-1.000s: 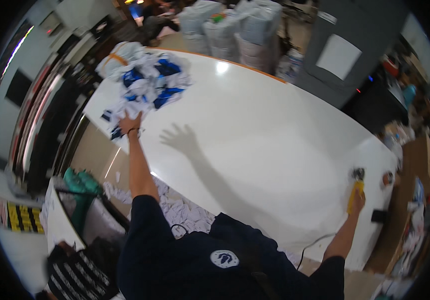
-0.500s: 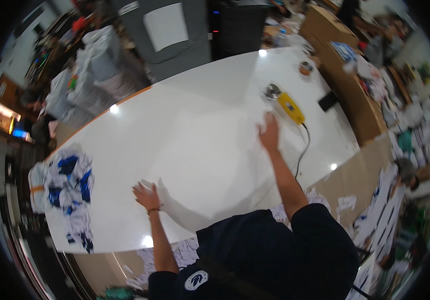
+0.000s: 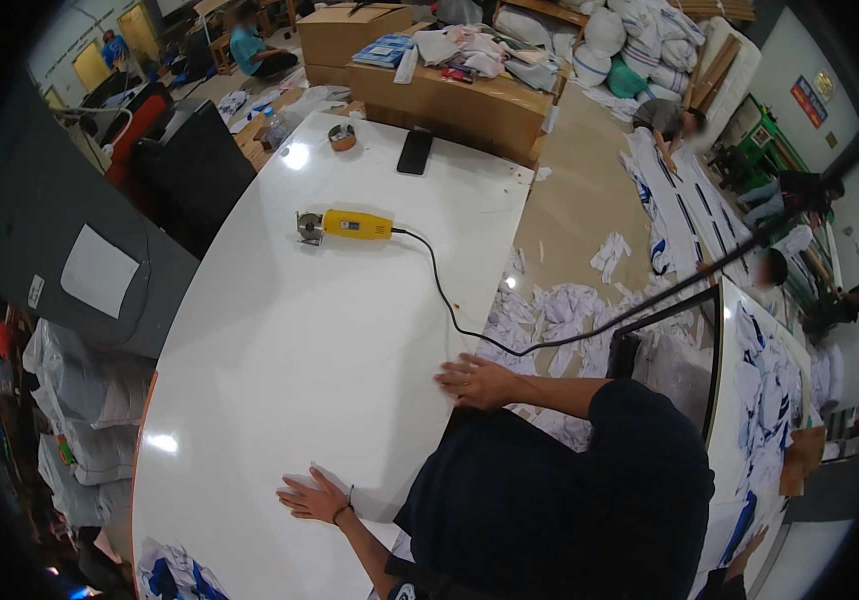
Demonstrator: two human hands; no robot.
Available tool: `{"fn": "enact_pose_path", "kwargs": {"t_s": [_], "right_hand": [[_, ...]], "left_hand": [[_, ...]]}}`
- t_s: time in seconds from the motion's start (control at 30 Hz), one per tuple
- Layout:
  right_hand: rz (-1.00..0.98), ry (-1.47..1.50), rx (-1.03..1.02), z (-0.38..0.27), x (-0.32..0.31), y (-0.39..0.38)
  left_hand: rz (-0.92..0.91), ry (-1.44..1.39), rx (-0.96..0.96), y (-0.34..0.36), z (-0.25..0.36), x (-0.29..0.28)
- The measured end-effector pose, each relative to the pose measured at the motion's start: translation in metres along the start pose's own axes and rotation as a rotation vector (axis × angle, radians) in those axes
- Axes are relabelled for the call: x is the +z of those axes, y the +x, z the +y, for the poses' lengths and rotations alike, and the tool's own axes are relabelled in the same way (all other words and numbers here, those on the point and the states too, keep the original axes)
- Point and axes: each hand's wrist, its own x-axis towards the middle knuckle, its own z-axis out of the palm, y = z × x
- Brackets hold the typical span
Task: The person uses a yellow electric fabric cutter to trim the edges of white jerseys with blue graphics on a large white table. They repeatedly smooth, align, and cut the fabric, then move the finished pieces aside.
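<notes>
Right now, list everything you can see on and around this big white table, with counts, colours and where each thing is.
table: one, white, centre
cutting tool: one, yellow, far half of the table
cord: one, black, from the tool over the table's right edge
phone: one, black, far end
tape roll: one, brown, far end
fabric pieces: a pile, white and blue, near left corner
cardboard boxes: several, brown, beyond the table
left hand: flat on the table, near edge
right hand: on the table's right edge
</notes>
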Motion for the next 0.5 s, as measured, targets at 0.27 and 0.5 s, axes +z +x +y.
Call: {"fn": "enact_pose_path", "kwargs": {"t_s": [0.27, 0.5], "right_hand": [[-0.263, 0.499, 0.386, 0.01, -0.07, 0.013], [-0.93, 0.73, 0.168, 0.006, -0.178, 0.036]], "left_hand": [[-0.008, -0.027, -0.019, 0.0, -0.001, -0.002], [0.098, -0.281, 0.123, 0.012, -0.022, 0.016]]}}
